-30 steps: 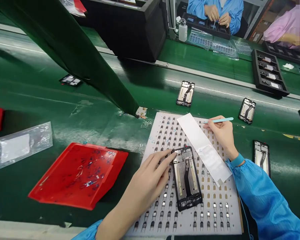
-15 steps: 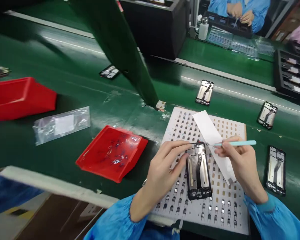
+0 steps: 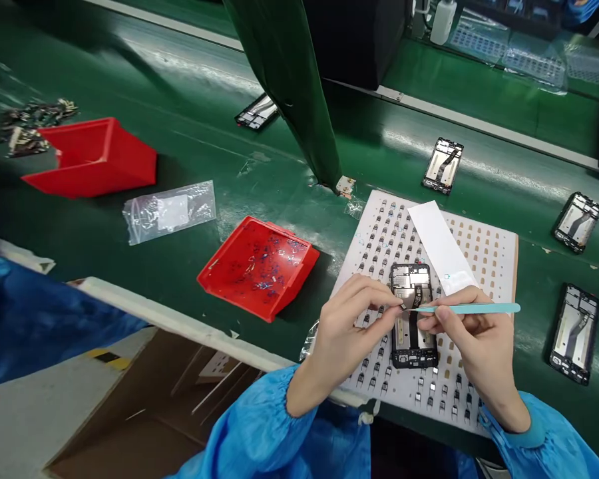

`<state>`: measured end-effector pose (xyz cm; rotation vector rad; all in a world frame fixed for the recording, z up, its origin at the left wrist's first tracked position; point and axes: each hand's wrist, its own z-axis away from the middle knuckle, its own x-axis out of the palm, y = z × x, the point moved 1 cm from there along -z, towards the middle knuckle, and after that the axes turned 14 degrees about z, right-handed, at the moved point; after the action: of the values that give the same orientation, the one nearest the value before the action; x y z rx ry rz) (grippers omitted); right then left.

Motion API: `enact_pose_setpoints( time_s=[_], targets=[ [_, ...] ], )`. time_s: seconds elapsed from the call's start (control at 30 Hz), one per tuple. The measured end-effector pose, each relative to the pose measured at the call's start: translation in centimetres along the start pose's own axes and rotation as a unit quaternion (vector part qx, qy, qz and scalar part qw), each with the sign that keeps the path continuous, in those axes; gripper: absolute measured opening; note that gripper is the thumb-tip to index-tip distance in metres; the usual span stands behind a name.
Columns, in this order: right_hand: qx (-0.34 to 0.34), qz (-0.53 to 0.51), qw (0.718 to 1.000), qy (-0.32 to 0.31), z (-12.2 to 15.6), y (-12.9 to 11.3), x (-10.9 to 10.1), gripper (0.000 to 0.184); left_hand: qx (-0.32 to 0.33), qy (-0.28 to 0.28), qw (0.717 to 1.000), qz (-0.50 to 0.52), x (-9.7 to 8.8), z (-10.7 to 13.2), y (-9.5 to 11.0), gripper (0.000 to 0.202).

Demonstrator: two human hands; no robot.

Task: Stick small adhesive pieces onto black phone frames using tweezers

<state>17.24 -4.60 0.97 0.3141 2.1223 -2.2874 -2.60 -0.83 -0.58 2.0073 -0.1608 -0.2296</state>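
Observation:
Light-blue tweezers [image 3: 479, 308] are gripped in my right hand [image 3: 472, 332], their tip pointing left over an open phone frame [image 3: 413, 359]. My left hand [image 3: 357, 326] pinches something small at its fingertips, right by the tweezer tip; what it is I cannot make out. The phone frame, with a dark flex cable [image 3: 414, 336] down its middle, lies on a white board [image 3: 504, 266] set with rows of small metal parts. Beyond my right hand a white paper strip [image 3: 442, 243] lies slantwise on the board.
Left of the board stands a red bin [image 3: 219, 293] with tiny parts; farther left are a clear bag [image 3: 199, 203], another red bin [image 3: 130, 159] and a metal heap [image 3: 34, 123]. Other phone frames [image 3: 574, 332] lie right and behind. A green post [image 3: 299, 93] rises behind the board.
My left fingers have left the phone frame's upper edge and now pinch by the tweezer tip. The tweezers have moved left, from the paper strip to over the frame. The camera view has shifted.

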Motion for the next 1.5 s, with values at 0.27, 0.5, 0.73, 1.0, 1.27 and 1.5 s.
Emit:
enact_pose_setpoints(
  time_s=[0.27,0.5,0.73,1.0,1.27,1.5],
  targets=[
    [-0.120,0.075,0.986,0.085,1.3,0.6,1.5,0.013,-0.073,0.046,0.996,0.024,0.9,0.3,0.0,0.015],
    [-0.093,0.137,0.978,0.124,-2.2,1.5,-0.8,0.005,-0.033,0.074,0.966,-0.244,-6.2,0.7,1.6,0.016],
    [-0.004,0.110,0.990,0.087,-4.0,4.1,-1.5,0.019,-0.050,0.164,0.908,-0.383,-12.0,1.1,1.1,0.034],
    [-0.037,0.138,0.986,0.084,-3.7,4.6,-0.9,0.011,0.011,-0.109,0.974,-0.197,-3.8,-1.7,-1.3,0.029],
    [-0.054,0.175,0.980,0.080,-3.6,4.7,-0.8,0.009,0.021,-0.201,0.955,-0.217,-0.4,-2.6,-4.0,0.030],
    [-0.059,0.177,0.980,0.070,-3.8,4.7,-0.8,0.010,0.048,-0.233,0.937,-0.255,0.2,-2.4,-4.8,0.036]
  ],
)
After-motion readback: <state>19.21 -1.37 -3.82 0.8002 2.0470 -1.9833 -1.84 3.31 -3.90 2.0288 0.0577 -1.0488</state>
